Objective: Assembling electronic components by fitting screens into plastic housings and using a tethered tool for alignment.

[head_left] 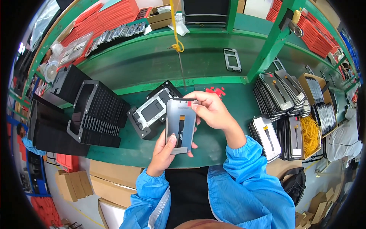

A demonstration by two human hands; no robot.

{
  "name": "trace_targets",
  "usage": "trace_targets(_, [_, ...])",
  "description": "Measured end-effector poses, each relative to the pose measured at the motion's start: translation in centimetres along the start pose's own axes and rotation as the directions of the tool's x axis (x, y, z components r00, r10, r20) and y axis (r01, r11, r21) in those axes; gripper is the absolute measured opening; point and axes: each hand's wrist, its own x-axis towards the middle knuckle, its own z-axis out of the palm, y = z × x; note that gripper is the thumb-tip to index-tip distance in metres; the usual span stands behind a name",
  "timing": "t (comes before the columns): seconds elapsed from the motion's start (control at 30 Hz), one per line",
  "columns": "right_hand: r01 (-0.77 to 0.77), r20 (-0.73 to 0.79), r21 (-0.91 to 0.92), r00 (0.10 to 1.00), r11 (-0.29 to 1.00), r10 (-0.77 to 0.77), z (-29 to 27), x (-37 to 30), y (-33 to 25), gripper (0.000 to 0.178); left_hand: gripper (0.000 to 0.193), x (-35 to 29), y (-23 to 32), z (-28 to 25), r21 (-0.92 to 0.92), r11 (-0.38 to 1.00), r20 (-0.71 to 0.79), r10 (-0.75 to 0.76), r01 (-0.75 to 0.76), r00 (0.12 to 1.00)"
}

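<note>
My left hand (pixel 163 152) is closed around the lower part of a phone screen (pixel 174 121), thumb on its face and fingers behind. The grey back of the screen faces up, with a black and orange flex cable down its middle and a small red tab (pixel 189 104) near the top right corner. At that corner my right hand (pixel 214 111) grips the screen, thumb beside the tab. Whether its fingers pinch the tab itself I cannot tell. Just behind, a black fixture (pixel 142 129) bears a silver phone frame (pixel 152 111).
Black slotted racks (pixel 100 114) stand at the left. Loose red tabs (pixel 216 91) lie beyond my right hand. Stacked phone screens (pixel 271 91) and a box of yellow rubber bands (pixel 310 131) fill the right side. Another phone frame (pixel 232 60) lies farther back. A yellow cord (pixel 175 32) hangs above.
</note>
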Motion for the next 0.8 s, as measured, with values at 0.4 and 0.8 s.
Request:
trace_targets(0.4, [0.358,0.156,-0.753,0.912,0.553,-0.378,-2.4,0.0,1.0,0.017,0.054,-0.4,-0.2,-0.9,0.259,0.960,-0.060,-0.090,0.102,0.994])
trace_targets(0.8, [-0.058,-0.150,-0.978,0.867,0.202,-0.475,-7.5,0.4,5.4,0.017,0.072,-1.2,-0.8,-1.1,-0.155,0.985,-0.104,0.063,-0.079,0.993])
